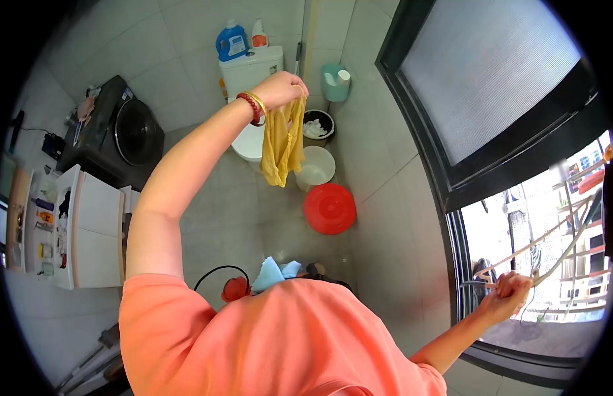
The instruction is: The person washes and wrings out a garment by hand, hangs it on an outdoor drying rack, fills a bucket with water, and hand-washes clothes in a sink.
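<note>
Fingers of the left hand (280,91): drawn together – pinching the top of a yellow cloth (283,145).
Fingers of the right hand (513,290): curled tight at a thin greenish pole (588,217) – exact hold too small to tell.
Yellow cloth: hanging limp in mid-air, partly covering the toilet (247,141).
Floor: red basin (329,208) just beside a white bucket (323,161).

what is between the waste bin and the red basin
In the head view, a pale bucket stands between the waste bin and the red basin; the hanging yellow cloth overlaps the bucket's edge.
</note>
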Available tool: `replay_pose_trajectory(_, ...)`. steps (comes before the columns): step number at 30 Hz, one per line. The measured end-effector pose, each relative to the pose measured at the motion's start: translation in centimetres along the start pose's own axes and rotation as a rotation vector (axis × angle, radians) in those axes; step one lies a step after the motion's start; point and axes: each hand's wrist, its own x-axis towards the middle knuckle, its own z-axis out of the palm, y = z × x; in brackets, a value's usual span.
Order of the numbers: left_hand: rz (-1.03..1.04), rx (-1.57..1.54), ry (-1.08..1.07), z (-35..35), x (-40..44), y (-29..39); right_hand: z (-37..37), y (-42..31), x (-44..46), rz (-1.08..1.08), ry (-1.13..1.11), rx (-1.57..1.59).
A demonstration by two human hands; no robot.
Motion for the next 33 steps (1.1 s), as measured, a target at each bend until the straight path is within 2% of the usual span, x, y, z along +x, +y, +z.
replay_pose_trajectory(2, 0.0, -0.047, -0.01, 0.1, 0.5, 0.6, 0.5, -1.0, -0.1, -0.106, -0.073, 0.012)
replay_pose_trajectory(5, 0.038, -0.11, -0.029, 1.0, 1.5, 1.1, 1.7, -2.4, 0.2, -0.071, 0.246, -0.453)
replay_pose_trajectory(6, 0.034, -0.082, -0.034, 1.2, 1.5, 1.6, 2.3, -2.8, 0.1, -0.011, 0.289, -0.355)
replay_pose_trajectory(9, 0.04, -0.243, -0.058, 2.8, 2.2, 2.1, 3.3, -1.6, -0.2, 0.016, 0.125, 0.084)
replay_pose_trajectory(11, 0.019, -0.321, -0.077, 3.9, 2.5, 3.0, 6.6, -0.4, -0.6, 0.04, 0.12, 0.374)
replay_pose_trajectory(13, 0.004, -0.386, -0.072, 5.4, 2.9, 4.2, 10.2, 1.1, -1.2, -0.02, -0.001, 0.432)
replay_pose_trajectory(15, -0.002, -0.497, -0.089, 6.7, 2.7, 5.8, 14.3, 2.9, -2.0, -0.059, -0.049, 0.478)
replay_pose_trajectory(19, 0.042, -0.592, -0.085, 6.9, 1.5, 8.7, 19.9, 5.2, -3.9, 0.052, -0.098, 0.529)
replay_pose_trajectory(22, 0.06, -0.679, -0.064, 6.8, 0.6, 10.3, 21.4, 7.7, -4.4, 0.074, -0.135, 0.665)
replay_pose_trajectory(27, 0.104, -0.774, -0.051, 5.6, -1.2, 11.0, 21.8, 10.9, -6.2, 0.202, -0.132, 0.685)
replay_pose_trajectory(31, 0.078, -0.641, -0.012, 3.3, -1.2, 9.6, 19.1, 13.9, -7.2, 0.339, -0.147, 0.509)
replay_pose_trajectory(33, 0.133, -0.361, 0.079, 2.6, -0.7, 7.6, 17.5, 14.9, -7.0, 0.358, -0.175, 0.35)
